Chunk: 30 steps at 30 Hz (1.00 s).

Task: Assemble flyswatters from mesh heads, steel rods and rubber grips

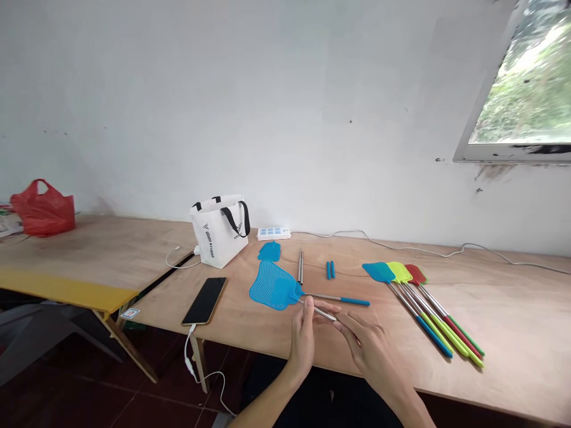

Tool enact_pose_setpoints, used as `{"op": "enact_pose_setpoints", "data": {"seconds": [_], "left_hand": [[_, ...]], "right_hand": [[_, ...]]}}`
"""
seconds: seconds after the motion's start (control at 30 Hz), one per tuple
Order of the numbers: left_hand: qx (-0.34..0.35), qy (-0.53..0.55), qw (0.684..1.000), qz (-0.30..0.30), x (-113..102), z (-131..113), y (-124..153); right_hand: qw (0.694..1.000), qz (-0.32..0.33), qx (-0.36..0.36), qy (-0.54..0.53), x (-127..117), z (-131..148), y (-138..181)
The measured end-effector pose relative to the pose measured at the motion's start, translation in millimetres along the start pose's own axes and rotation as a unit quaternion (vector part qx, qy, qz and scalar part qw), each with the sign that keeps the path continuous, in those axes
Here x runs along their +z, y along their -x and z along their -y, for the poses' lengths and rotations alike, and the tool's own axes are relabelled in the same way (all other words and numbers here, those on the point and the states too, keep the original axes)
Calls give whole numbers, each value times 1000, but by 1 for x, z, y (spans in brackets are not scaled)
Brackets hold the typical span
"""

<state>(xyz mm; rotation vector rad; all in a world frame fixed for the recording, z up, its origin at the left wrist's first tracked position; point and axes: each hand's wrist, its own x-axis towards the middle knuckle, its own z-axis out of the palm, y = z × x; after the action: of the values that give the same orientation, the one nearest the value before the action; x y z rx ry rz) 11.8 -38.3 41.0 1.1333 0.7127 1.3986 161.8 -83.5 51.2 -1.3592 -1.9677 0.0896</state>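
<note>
Wooden surface (513, 321), work on it prob. part done. On its R side lay a fanned row of fly swatters (441, 331), blue, yellow, red & green, grips fitted, apparently finished. Centre, nr the front edge, a blue swatter (273, 288) was held just above the surface; its metal shaft showed no grip, so that bit looked not yet done. L hand (303, 336) was closed round the shaft, thumb on top; R hand (369, 345) was part open, fingertips at the shaft's bare end, couldn't tell if gripping. Just behind lay a blue-gripped swatter (355, 301), head unclear. Loose parts, seemingly left to do, sat farther back: blue head piece (269, 251), 2 metal rods (301, 267), then 2 blue grips (332, 270), smallest.
</note>
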Motion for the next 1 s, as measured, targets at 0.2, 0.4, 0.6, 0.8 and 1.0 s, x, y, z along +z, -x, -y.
{"op": "enact_pose_setpoints", "data": {"seconds": [0.2,0.4,0.6,0.8,1.0], "left_hand": [[-11,3,999,53,-9,-9,-11],[-10,23,995,97,-17,-11,-14],[24,-24,996,85,-14,-16,-13],[38,-56,996,65,-17,-16,-17],[5,-56,998,34,-25,-10,-29]], "right_hand": [[998,-3,28,-49,10,-3,-5],[996,-22,47,-72,-3,-8,-7],[994,8,76,-80,-10,-10,-5],[990,32,91,-99,-13,-12,-7],[984,26,141,-102,-24,-31,-8]]}}
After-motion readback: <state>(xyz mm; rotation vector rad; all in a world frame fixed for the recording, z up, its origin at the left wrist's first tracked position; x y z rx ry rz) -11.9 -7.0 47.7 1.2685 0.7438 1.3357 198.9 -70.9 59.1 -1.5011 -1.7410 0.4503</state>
